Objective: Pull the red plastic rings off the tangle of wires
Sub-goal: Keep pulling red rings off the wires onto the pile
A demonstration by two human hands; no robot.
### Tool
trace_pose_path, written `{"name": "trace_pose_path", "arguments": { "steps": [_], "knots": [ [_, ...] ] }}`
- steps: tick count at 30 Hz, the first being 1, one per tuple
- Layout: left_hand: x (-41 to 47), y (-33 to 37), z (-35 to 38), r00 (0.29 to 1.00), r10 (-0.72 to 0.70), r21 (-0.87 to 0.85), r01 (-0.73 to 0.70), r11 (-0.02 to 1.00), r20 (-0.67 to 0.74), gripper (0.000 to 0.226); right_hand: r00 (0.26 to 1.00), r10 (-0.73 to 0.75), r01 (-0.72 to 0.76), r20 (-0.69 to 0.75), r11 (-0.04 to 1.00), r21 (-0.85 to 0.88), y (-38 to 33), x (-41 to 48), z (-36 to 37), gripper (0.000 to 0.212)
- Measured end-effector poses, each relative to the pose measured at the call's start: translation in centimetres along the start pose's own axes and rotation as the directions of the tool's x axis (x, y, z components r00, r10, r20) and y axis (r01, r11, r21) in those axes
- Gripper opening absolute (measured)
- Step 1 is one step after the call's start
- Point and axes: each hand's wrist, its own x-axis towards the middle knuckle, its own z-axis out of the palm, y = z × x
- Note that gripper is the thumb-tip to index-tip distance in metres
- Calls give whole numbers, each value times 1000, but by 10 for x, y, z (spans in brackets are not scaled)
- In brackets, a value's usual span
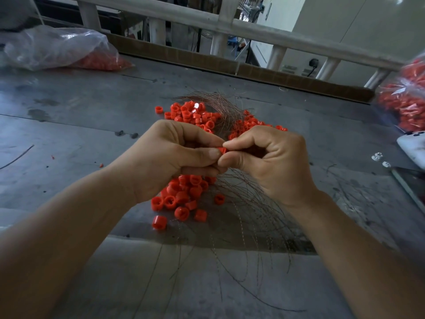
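Observation:
My left hand (165, 155) and my right hand (269, 162) meet above the grey table, both pinching one red plastic ring (222, 150) between thumbs and forefingers. Thin coppery wires (241, 203) fan out below my hands and run back to a tangle (218, 104) behind them. Several loose red rings (181, 199) lie in a heap under my left hand. More red rings (190, 113) lie in a heap behind my hands, and another cluster of rings (248, 123) shows behind my right hand among the wires.
A clear plastic bag (57, 49) with red rings lies at the back left. Another bag of rings (404, 100) sits at the right edge. A white object (414, 150) and a dark flat object (411, 183) lie at the right. A cardboard edge (207, 58) and a pale railing (174, 14) bound the far side.

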Motion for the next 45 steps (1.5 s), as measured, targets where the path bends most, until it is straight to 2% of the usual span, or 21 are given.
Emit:
{"name": "trace_pose_path", "arguments": {
  "steps": [3,5,8,10,14,16,19,21,25,35,37,40,42,45],
  "knots": [
    [-1,2,-2,998,-27,-33,28,999,55,25,991,94,-105,94,987,123,-2,2,-2,33],
    [-2,2,-3,996,-40,-45,44,998,81,32,983,75,-88,167,993,72,-2,3,-4,41],
    [-2,3,-3,993,-54,-54,60,997,107,42,961,60,-65,270,998,9,-5,5,-6,29],
    [-2,3,-2,990,-50,-73,60,996,130,42,960,34,-34,278,999,-3,-7,5,-8,18],
    [-3,3,1,992,8,-102,5,995,127,45,979,-9,28,205,995,-91,-8,5,-3,27],
    [-4,3,5,992,73,4,-74,997,104,55,982,-9,32,188,992,-119,-8,4,-1,31],
    [-7,2,12,980,174,238,-192,952,92,64,976,14,21,220,987,-157,-6,1,-1,8],
    [-8,1,14,978,186,259,-204,944,94,65,975,24,15,221,985,-174,-6,-1,0,2],
    [-10,1,16,977,190,210,-205,956,92,58,981,35,0,190,983,-182,-8,-2,4,6],
    [-6,3,9,992,116,109,-120,987,47,62,991,36,-22,133,994,-104,-9,-1,5,9],
    [-4,4,7,993,118,110,-119,987,23,56,989,44,-34,138,996,-77,-10,0,4,27],
    [-3,6,3,990,137,24,-138,990,27,48,967,149,-158,206,987,26,-11,0,0,56],
    [-3,8,1,988,144,-68,-140,988,57,46,954,161,-186,251,979,79,-13,-1,0,54],
    [-2,9,-2,985,158,-147,-147,978,65,49,959,163,-194,232,974,117,-17,0,0,38]
  ]
}}
